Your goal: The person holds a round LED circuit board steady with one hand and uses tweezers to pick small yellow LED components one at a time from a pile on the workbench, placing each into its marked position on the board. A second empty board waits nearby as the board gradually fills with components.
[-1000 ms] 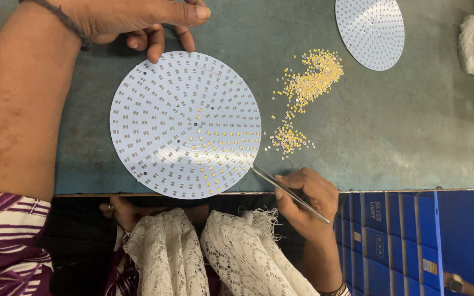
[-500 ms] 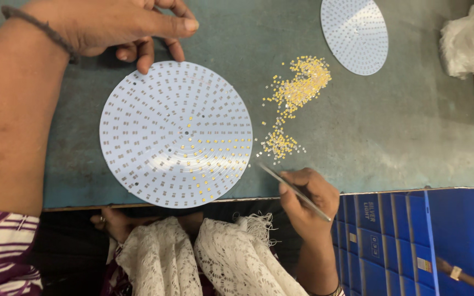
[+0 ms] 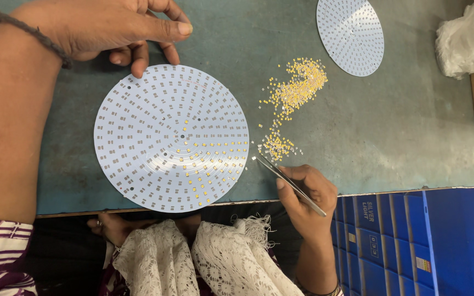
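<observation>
Head view: your right hand [image 3: 305, 192] sits at the near edge of the counter [image 3: 401, 137], pinched around slim metal tweezers [image 3: 289, 183]. Their long axis runs from your hand up and to the left, and the tip ends just off the rim of the big round white board [image 3: 154, 126]. The small cluster of yellow chips [image 3: 277, 146] lies just beyond the tip, a touch to its right, so this hand is by far the nearer one to it. The larger heap of chips [image 3: 300, 82] trails on farther from your hand, along much the same line.

Your left hand [image 3: 108, 227] is down below the counter edge, half hidden by the lace cloth [image 3: 215, 257]. I cannot tell whether it is clenched or slack.

Left of your tweezers, the board's nearer-right sector already carries rows of yellow chips, and the rest shows bare pads. On the board's far side another person's hand [image 3: 111, 27] curls its fingertips at the rim. Well away, far right of your hand, lie a second board [image 3: 350, 35], a white cloth bundle [image 3: 467, 38] and blue crates [image 3: 412, 235]. Nothing stands between tip and chips.
</observation>
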Available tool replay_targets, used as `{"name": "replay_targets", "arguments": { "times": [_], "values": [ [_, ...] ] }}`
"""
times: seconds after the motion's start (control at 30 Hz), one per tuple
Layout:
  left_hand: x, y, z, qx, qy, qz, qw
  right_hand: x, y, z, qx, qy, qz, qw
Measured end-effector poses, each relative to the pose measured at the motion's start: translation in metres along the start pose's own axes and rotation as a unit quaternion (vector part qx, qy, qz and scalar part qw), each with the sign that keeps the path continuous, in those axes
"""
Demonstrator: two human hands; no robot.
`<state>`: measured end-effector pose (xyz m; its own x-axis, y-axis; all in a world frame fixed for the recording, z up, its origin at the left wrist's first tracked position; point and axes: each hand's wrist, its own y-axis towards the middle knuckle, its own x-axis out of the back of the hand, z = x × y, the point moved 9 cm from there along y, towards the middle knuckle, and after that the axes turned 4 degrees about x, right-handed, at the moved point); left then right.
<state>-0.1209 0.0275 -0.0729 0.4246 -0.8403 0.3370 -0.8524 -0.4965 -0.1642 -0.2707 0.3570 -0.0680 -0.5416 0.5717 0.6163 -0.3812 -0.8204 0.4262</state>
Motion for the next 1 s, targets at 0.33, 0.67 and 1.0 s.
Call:
{"name": "replay_targets", "arguments": {
  "times": [0.33,0.67,1.0],
  "values": [
    [0.004,-0.003,-0.002,-0.009,0.021,-0.019,1.000,0.008,-0.005,-0.015,-0.033,0.019,-0.016,0.999],
    [0.006,-0.007,-0.003,-0.010,0.056,-0.050,0.997,0.002,-0.008,-0.014,-0.025,0.062,0.009,0.998],
    [0.007,-0.008,-0.005,-0.004,0.058,-0.050,0.997,0.000,-0.005,-0.012,-0.037,0.012,-0.010,0.999]
  ]
}}
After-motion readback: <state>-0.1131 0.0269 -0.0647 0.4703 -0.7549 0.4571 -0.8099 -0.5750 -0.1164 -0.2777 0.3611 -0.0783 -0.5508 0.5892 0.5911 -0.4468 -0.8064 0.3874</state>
